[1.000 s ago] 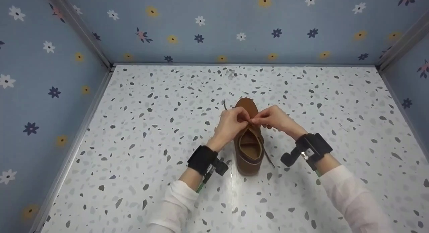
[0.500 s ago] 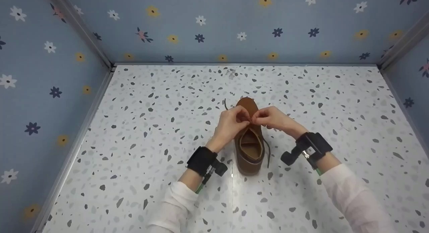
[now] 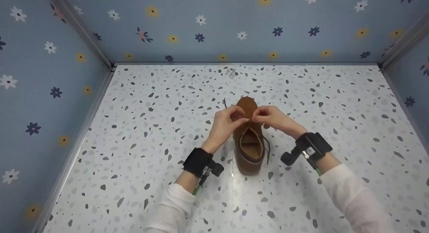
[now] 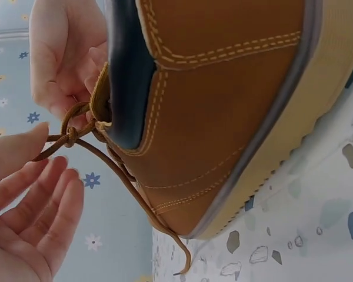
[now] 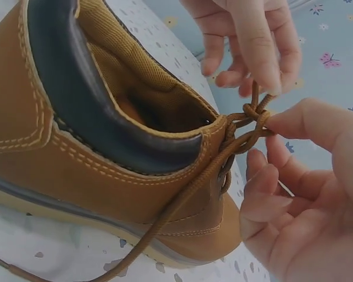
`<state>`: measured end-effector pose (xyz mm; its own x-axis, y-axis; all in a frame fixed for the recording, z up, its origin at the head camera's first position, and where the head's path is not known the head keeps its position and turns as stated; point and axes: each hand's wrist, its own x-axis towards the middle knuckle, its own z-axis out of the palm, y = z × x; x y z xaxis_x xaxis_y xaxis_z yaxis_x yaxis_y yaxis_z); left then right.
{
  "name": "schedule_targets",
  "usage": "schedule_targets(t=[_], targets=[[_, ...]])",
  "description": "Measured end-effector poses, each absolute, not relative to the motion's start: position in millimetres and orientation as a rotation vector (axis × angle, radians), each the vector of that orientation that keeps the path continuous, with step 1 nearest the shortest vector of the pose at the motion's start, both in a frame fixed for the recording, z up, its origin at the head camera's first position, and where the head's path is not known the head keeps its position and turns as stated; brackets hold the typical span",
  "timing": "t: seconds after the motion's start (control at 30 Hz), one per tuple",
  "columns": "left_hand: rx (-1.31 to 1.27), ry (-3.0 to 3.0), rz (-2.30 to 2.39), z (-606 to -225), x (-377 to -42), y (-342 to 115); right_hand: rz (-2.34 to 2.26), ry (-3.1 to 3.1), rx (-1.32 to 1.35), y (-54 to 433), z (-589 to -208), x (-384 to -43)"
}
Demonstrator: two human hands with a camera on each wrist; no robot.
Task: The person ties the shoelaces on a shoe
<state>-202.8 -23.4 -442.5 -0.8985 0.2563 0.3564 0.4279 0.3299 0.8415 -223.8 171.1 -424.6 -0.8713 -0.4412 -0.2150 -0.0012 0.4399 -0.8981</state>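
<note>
A tan-brown lace-up shoe [image 3: 248, 166] with a dark padded collar stands upright on the surface, toe pointing away from me. Its brown shoelace [image 4: 71, 137] forms a knot with loops above the tongue. My left hand [image 3: 224, 125] pinches one loop between thumb and finger, left of the knot. On the other side, my right hand [image 3: 276, 120] pinches a second loop, plainest in the right wrist view near the thumb tip [image 5: 276, 124]. One loose lace end [image 3: 268, 151] hangs along the shoe's right side. Another lace end [image 3: 225, 103] sticks out beyond my left hand.
The shoe stands on a white speckled surface [image 3: 161, 159]. Blue flower-patterned panels rise at the back [image 3: 228, 25], the left [image 3: 37, 109] and the right [image 3: 410, 75]. Black camera straps [image 3: 197, 161] are on both wrists.
My left hand has shifted a little left, widening the gap between the hands. The lace end on the right has swung in closer to the shoe. My right hand has barely moved.
</note>
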Motion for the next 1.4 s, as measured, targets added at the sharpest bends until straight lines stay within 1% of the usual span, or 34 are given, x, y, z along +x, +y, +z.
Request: schedule_targets(t=[0.2,0.43,0.8,1.1,1.4], targets=[[-0.627,-2.441,-1.602,-441.3,-200.6,-22.2,-1.444,2.395,-0.455,167.4,-424.8,-223.3],[-0.624,-2.485,-1.621,-444.3,-199.3,-25.1,-1.35,2.416,-0.557,171.1,-420.4,-223.5],[-0.627,-2.549,-1.646,-444.9,-196.8,-24.9,-1.23,2.511,-0.582,171.4,-420.4,-221.0],[-0.576,-2.592,-1.641,-443.4,-195.2,-28.4,-1.187,2.542,-0.497,170.2,-421.2,-219.3],[-0.614,-2.681,-1.569,-445.9,-193.1,-32.0,-1.152,2.624,-0.514,172.4,-423.3,-217.3]])
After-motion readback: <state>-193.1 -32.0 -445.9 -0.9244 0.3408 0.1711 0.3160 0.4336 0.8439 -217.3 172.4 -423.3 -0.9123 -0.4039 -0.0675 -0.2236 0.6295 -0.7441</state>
